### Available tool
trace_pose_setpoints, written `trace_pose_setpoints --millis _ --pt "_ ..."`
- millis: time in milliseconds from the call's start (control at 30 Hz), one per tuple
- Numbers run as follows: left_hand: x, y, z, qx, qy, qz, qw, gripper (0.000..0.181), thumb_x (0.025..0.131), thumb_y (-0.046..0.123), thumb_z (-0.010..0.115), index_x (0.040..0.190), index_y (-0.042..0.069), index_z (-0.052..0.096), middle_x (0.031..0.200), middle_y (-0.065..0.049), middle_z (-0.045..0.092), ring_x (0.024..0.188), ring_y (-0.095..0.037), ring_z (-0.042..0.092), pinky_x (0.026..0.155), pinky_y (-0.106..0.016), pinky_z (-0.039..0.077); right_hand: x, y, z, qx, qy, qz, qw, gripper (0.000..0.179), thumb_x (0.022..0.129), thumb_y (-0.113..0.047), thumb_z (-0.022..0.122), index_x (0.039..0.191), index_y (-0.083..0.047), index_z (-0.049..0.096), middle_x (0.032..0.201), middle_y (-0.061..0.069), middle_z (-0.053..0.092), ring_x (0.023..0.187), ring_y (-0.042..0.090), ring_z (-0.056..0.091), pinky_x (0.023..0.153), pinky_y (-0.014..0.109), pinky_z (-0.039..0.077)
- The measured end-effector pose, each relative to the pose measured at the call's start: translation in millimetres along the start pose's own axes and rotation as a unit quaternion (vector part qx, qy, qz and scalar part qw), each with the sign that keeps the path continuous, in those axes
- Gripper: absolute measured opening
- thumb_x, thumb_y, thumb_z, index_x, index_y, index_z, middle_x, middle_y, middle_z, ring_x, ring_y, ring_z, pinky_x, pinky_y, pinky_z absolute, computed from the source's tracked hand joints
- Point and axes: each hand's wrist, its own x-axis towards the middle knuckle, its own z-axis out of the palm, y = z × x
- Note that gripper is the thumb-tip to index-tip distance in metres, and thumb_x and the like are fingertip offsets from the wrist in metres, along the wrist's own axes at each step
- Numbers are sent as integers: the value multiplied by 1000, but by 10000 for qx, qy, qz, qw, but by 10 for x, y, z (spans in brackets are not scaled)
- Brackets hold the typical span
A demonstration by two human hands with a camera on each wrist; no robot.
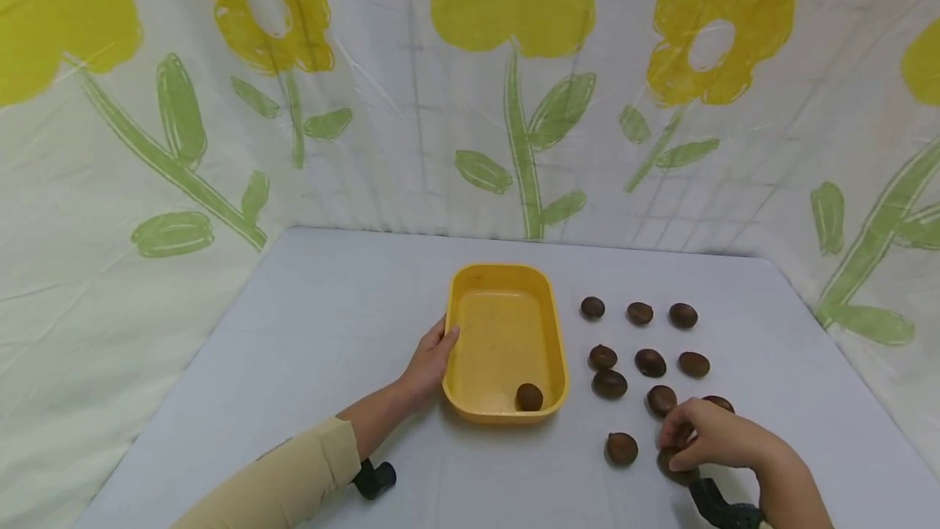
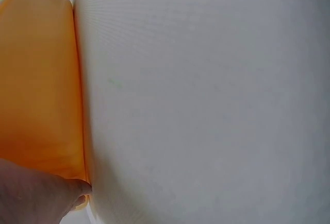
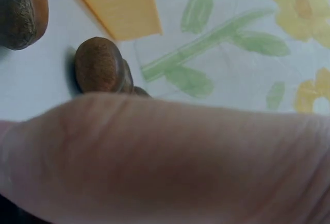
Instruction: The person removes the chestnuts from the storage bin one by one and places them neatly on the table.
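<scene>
My left hand (image 1: pixel 432 359) grips the left side of a yellow plastic tray (image 1: pixel 457 292), with the thumb over its rim. Inside the tray, near its front right corner, lies one brown chestnut (image 1: pixel 529 397). At the front right of the table, my right hand (image 1: pixel 716 435) pinches another chestnut (image 1: pixel 676 465) between thumb and fingers. Just left of this hand is a loose chestnut (image 1: pixel 622 449); beyond its fingers lies another chestnut (image 1: pixel 662 401), and a further chestnut (image 1: pixel 718 404) is partly hidden behind the hand. The right thumb fills much of the right wrist view.
Several more chestnuts (image 1: pixel 650 362) lie in loose rows right of the tray, on a white-covered table (image 1: pixel 330 308). A white curtain (image 1: pixel 382 145) painted with yellow flowers hangs behind the table. Dark wrist-camera mounts (image 1: pixel 374 480) show at both wrists.
</scene>
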Motion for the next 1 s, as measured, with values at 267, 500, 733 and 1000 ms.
trace_pose_setpoints --millis 267,500,733,1000 --pt "-6 -7 2 33 -50 6 10000 53 103 26 32 150 9 15 154 -10 24 135 -29 35 112 -47 27 -31 22 -65 -223 84 63 9997 17 72 -12 75 86 -5 68 83 2 66 72 2 58 61 21 50" --pt "-4 1 -2 19 -77 25 10000 53 103 26 31 150 9 15 155 -9 22 139 -28 30 113 -46 24 -41 -120 -210 -621 538 -102 9966 26 77 -21 73 96 -3 69 93 5 68 82 5 62 70 26 54" --pt "-6 10 -14 56 -93 62 9999 53 103 26 31 150 8 15 154 -10 23 138 -29 31 113 -47 25 15 -315 -343 -1149 1116 -621 9851 35 78 -25 74 101 0 67 95 5 68 81 1 61 68 23 53" --pt "-15 22 -2 5 -117 70 9999 53 103 25 31 150 9 15 154 -10 23 138 -28 32 113 -47 24 167 -532 -429 -1255 1526 -912 9760 43 79 -33 73 109 -3 66 106 9 68 93 16 66 78 30 55"
